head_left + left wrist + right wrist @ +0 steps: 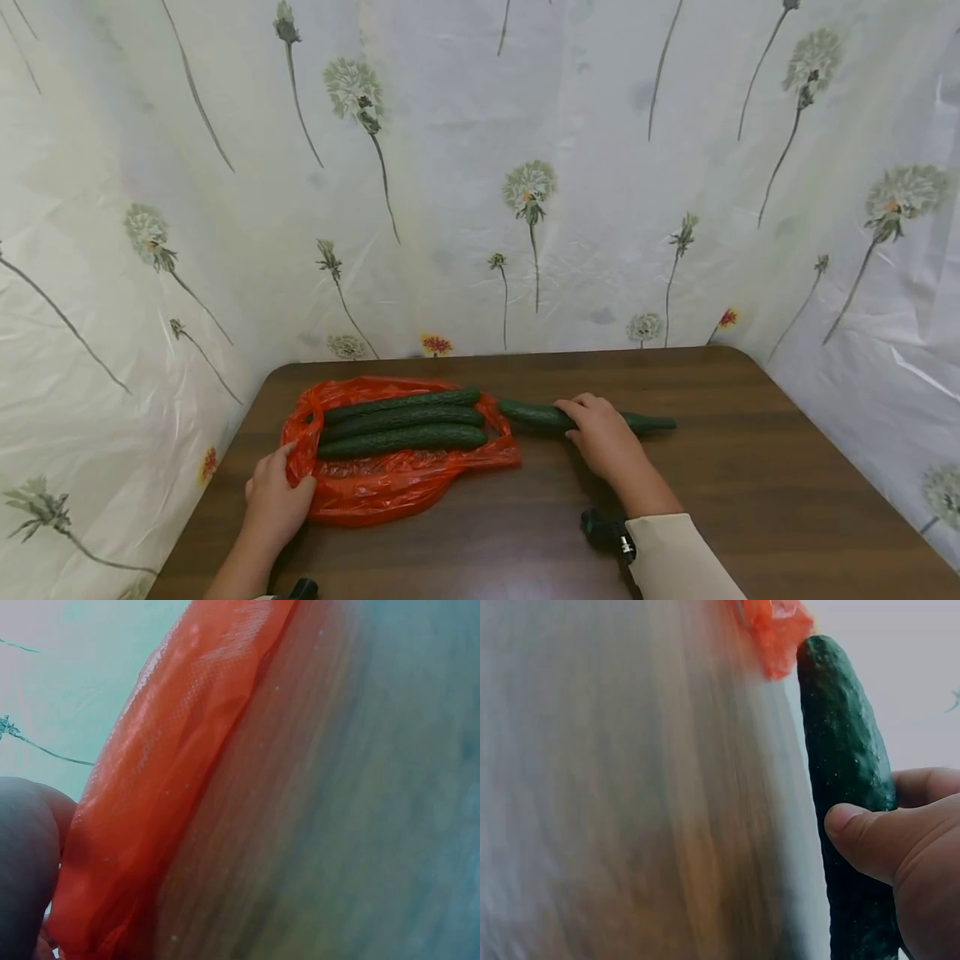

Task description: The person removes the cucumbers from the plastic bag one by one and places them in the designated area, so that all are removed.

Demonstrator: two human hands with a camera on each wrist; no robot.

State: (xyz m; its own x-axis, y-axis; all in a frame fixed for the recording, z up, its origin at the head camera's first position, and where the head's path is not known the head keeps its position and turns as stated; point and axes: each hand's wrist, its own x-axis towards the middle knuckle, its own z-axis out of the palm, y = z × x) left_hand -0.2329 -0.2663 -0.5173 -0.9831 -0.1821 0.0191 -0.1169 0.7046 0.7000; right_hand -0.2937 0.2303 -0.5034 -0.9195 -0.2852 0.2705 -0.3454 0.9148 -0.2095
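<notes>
Three dark green cucumbers (405, 439) lie side by side on a red plastic bag (378, 492), whose crumpled edges rise around them. At the bag's left end, my left hand (276, 498) pinches the plastic between thumb and fingers. My right hand (606, 440) grips another cucumber (527, 415) around its middle, its rounded end pointing left close to the bag's right edge and its narrow end to the right. The right wrist view shows the thumb (862, 836) across that cucumber. In the left wrist view, red plastic (165, 772) hides most of the left fingers.
Everything lies on a brown wooden table (750, 475) with rounded far corners. Behind it and along both sides hangs a pale sheet (465, 167) printed with dandelions. A small black device (600, 531) sits at the right wrist.
</notes>
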